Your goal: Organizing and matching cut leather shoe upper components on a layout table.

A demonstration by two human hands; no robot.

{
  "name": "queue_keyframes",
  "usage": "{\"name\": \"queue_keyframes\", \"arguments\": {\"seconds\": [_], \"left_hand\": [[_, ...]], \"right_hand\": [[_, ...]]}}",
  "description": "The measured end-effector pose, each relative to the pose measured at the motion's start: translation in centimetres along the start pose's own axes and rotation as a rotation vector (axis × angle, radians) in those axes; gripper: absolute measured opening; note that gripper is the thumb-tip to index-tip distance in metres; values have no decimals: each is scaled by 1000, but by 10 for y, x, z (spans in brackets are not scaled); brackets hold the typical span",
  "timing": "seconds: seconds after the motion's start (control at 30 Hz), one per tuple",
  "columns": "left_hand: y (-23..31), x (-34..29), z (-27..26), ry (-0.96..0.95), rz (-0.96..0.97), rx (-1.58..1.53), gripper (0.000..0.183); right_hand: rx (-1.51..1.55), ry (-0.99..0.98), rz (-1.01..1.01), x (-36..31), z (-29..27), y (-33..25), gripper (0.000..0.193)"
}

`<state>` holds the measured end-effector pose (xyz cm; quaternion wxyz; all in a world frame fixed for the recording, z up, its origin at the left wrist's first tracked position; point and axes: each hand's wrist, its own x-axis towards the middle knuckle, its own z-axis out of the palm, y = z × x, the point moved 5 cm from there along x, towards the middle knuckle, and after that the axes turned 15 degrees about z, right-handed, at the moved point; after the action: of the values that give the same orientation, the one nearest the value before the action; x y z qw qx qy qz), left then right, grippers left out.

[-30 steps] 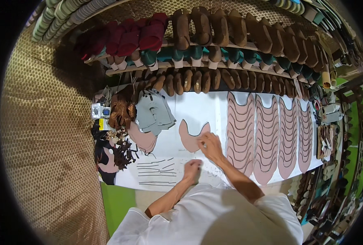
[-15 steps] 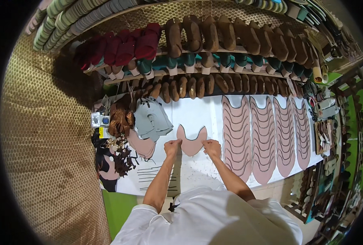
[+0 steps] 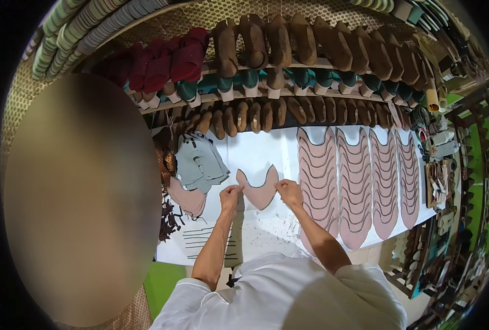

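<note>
Left hand: we see its thumb and fingers together, pinching the left side of the pink piece.
Right hand: its fingers are also together, clamped at the opposite side.
Pink piece: it is between both hands over the white table, its curved opening away from the person; if it is slightly lifted, we cannot tell.
Right of it: we count 4 columns of overlapping pink pieces.
Left of it: we find grey pieces in a pile, touching a pink stack.
Nearer the person: thin dark strips lie in rows.
</note>
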<state>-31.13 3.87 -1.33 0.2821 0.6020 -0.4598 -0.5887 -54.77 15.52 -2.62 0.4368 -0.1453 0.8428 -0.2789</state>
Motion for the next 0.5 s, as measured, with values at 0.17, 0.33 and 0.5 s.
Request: {"name": "queue_keyframes", "arguments": {"seconds": [0.17,0.33,0.5], "left_hand": [[30,18,22,-39,165,-123,24],[77,51,61,-120,226,-141,32],[62,88,76,-92,121,4,30]], "right_hand": [[100,-37,-66,5,-40,-46,30],[245,7,-103,50,-79,-76,28],[92,10,-12,84,-89,-91,36]]}}
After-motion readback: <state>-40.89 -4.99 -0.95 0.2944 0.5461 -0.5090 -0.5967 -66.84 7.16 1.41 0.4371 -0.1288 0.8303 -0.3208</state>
